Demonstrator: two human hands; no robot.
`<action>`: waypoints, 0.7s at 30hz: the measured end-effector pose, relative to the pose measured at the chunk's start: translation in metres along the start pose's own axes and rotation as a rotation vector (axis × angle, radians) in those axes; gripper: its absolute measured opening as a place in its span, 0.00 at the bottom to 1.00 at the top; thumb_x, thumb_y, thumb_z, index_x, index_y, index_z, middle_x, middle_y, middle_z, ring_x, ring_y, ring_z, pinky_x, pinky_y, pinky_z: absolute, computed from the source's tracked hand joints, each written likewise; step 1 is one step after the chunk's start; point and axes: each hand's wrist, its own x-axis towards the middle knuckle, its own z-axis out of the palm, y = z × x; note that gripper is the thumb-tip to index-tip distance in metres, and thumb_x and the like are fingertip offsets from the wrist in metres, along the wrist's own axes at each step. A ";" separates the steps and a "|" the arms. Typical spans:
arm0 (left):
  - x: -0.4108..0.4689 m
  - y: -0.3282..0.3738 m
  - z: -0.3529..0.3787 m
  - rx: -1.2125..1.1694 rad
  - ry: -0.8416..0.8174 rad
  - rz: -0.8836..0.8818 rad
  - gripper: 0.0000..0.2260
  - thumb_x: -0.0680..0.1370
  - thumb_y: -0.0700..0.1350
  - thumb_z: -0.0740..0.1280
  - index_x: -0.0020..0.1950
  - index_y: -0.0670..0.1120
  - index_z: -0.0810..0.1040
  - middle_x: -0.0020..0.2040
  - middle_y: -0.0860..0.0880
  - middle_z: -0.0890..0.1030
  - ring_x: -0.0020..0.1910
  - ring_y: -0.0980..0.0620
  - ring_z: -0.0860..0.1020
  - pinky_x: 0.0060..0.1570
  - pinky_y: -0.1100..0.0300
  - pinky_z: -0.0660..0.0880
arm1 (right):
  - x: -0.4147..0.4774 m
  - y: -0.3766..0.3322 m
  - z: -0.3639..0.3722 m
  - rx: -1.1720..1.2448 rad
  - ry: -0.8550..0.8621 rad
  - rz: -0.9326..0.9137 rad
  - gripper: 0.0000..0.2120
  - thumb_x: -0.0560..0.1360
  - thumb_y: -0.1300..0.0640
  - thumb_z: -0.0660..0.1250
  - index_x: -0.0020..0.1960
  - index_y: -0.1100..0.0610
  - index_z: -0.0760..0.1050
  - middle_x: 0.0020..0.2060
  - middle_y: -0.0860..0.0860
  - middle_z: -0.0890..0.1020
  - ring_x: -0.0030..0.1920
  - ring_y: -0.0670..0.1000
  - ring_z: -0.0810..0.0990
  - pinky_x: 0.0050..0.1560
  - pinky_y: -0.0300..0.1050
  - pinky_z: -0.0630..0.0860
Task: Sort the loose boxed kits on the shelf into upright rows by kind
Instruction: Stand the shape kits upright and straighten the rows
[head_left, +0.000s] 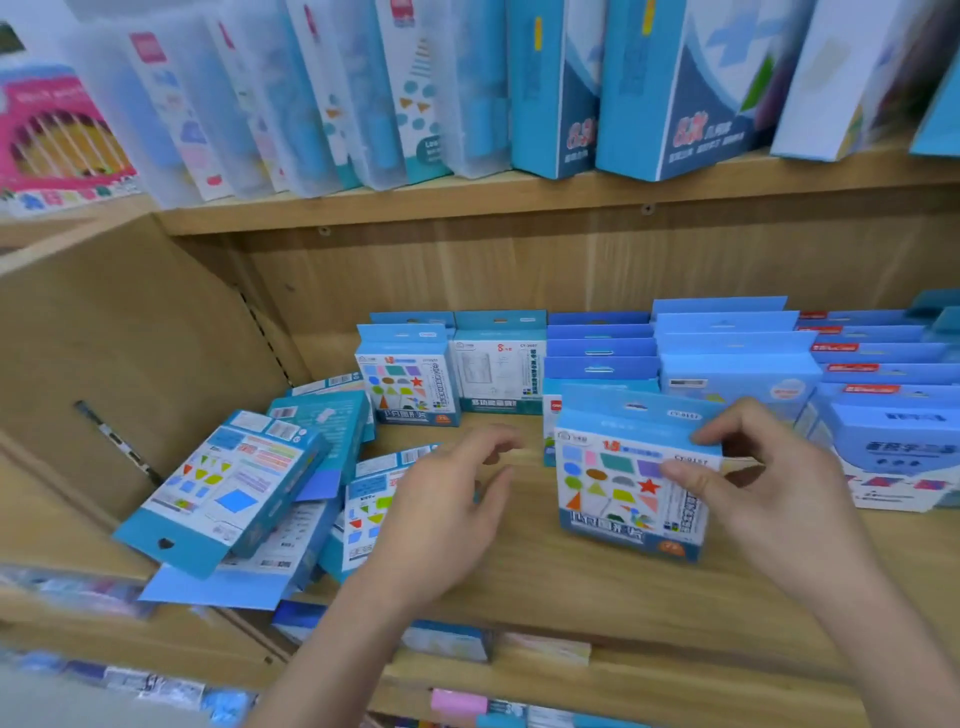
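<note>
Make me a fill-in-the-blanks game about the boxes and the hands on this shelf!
1. The right hand holds a shapes box that stands ____.
2. The left hand holds ____.
3. The loose boxes lie in a heap on the ____ side of the shelf.
4. The star printed on the held box is ____.

Missing words: upright; nothing; left; red

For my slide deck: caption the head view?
Right hand stands a shapes kit upright; left hand hovers by the loose pile.

- Right hand (753, 478) grips shapes kit box (631, 483) upright on wooden shelf (545, 587).
- Left hand (447, 499) open, over loose pile (249, 488) of flat boxes.
- Upright rows (727, 343) behind.
</note>
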 end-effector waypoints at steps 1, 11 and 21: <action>0.001 -0.010 -0.016 0.036 0.026 0.004 0.10 0.77 0.45 0.65 0.56 0.56 0.76 0.51 0.59 0.79 0.50 0.61 0.76 0.49 0.57 0.77 | 0.006 -0.012 0.005 0.029 0.017 -0.023 0.13 0.65 0.50 0.76 0.40 0.44 0.71 0.37 0.46 0.80 0.31 0.51 0.78 0.36 0.46 0.73; 0.005 -0.115 -0.137 0.509 0.040 -0.153 0.08 0.74 0.42 0.65 0.51 0.52 0.80 0.50 0.53 0.81 0.49 0.49 0.78 0.46 0.55 0.75 | 0.083 -0.090 0.129 -0.014 -0.050 -0.203 0.13 0.70 0.53 0.74 0.42 0.51 0.69 0.35 0.44 0.75 0.40 0.54 0.75 0.41 0.51 0.72; 0.056 -0.135 -0.147 0.521 -0.210 -0.111 0.11 0.79 0.49 0.61 0.59 0.52 0.76 0.56 0.52 0.79 0.55 0.49 0.75 0.53 0.52 0.74 | 0.097 -0.067 0.209 -0.101 -0.163 -0.026 0.12 0.72 0.56 0.72 0.44 0.51 0.68 0.40 0.48 0.77 0.40 0.53 0.76 0.39 0.51 0.76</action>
